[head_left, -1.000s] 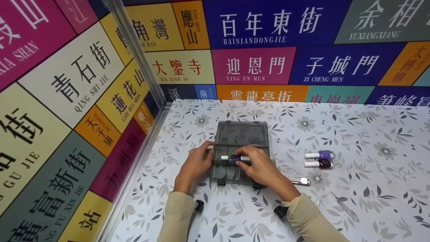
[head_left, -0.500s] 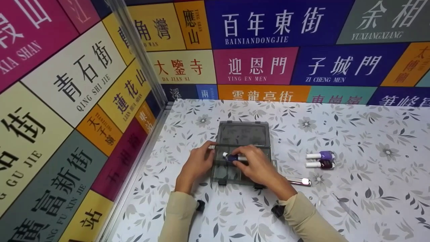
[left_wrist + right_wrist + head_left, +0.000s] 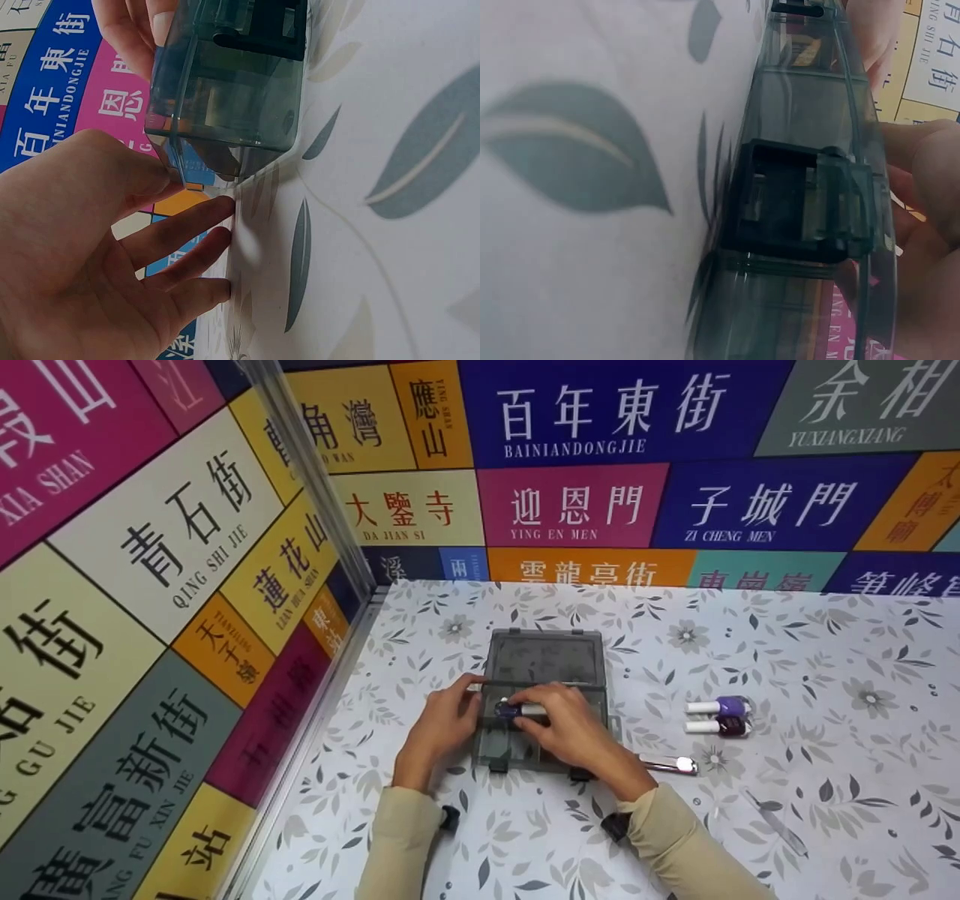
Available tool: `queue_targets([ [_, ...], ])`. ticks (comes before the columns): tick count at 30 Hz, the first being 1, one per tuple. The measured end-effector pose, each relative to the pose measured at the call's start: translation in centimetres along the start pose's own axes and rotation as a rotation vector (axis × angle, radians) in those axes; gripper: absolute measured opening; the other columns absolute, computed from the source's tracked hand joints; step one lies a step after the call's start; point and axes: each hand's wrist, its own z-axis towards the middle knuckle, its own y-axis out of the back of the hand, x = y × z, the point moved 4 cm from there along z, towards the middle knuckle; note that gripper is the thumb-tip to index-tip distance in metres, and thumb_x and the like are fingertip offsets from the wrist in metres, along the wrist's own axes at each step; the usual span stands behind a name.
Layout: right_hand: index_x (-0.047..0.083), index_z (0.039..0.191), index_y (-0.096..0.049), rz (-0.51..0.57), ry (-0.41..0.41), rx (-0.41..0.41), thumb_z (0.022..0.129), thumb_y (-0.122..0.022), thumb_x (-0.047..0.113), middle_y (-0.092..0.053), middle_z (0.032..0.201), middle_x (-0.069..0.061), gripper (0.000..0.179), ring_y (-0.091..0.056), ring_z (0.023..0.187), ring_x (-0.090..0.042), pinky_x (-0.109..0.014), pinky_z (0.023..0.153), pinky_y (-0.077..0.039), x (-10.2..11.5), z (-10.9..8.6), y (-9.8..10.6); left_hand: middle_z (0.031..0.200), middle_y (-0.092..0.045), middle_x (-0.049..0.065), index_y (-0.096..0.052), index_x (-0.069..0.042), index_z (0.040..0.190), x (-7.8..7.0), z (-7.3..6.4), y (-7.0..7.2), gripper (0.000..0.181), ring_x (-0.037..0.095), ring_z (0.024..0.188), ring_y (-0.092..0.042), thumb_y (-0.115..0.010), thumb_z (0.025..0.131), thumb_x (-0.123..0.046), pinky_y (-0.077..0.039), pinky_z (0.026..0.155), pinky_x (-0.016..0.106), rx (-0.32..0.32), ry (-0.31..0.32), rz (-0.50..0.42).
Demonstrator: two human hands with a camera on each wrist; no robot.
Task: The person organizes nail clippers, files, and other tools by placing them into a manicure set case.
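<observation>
Nearest, at the lower right, a slim pale tool (image 3: 776,823), too indistinct to name surely, lies on the floral tablecloth (image 3: 847,765). Farther in, the right hand (image 3: 571,720) pinches the white cap of a dark blue nail polish bottle (image 3: 510,709), lying roughly level over the tray of a smoky plastic compartment box (image 3: 525,765). Whether the bottle touches the tray floor cannot be told. The left hand (image 3: 448,716) has its fingers spread, thumb and index at the box's left edge. The step in hand appears to be fitting the bottle into a compartment; the next move calls for keeping it aligned between the dividers before loosening the pinch. Those dividers and the nearby left thumb could get in the way. A nail clipper (image 3: 666,764) lies right of the box; beyond it, a purple nail polish bottle (image 3: 729,706) and a dark maroon one (image 3: 731,726) lie side by side. The lid (image 3: 546,654) is folded back toward the sign-covered wall (image 3: 577,506).
</observation>
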Motion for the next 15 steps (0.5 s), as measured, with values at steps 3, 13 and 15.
queue_targets([
  [3, 0.016, 0.135, -0.076, -0.008, 0.032, 0.045, 0.098, -0.082, 0.022, -0.076, 0.135, -0.007, 0.038, -0.067, 0.129, -0.035, -0.064, 0.111, -0.045, 0.11, -0.19, -0.24, 0.124, -0.081, 0.014, -0.065, -0.017, 0.143, 0.06, -0.01, -0.08, 0.032, 0.023, 0.115, -0.078, -0.055, 0.113, -0.018, -0.06, 0.097, 0.047, 0.002, 0.003, 0.002],
  [13, 0.013, 0.142, -0.071, 0.035, 0.017, 0.021, 0.099, -0.082, 0.019, -0.072, 0.14, -0.008, 0.045, -0.065, 0.132, -0.036, -0.066, 0.112, -0.044, -0.1, -0.32, 0.11, 0.125, -0.08, 0.014, -0.065, -0.016, 0.145, 0.1, -0.06, 0.04, 0.033, 0.025, 0.117, -0.077, -0.055, 0.113, -0.019, -0.06, 0.099, 0.049, 0.011, -0.008, -0.001],
  [15, 0.012, 0.14, -0.072, 0.047, 0.018, 0.016, 0.098, -0.083, 0.019, -0.072, 0.14, -0.009, 0.044, -0.065, 0.133, -0.037, -0.067, 0.112, -0.043, -0.13, -0.33, 0.46, 0.126, -0.08, 0.016, -0.064, -0.015, 0.144, 0.07, -0.07, 0.13, 0.033, 0.027, 0.119, -0.077, -0.055, 0.113, -0.019, -0.06, 0.1, 0.05, 0.008, -0.017, 0.001],
])
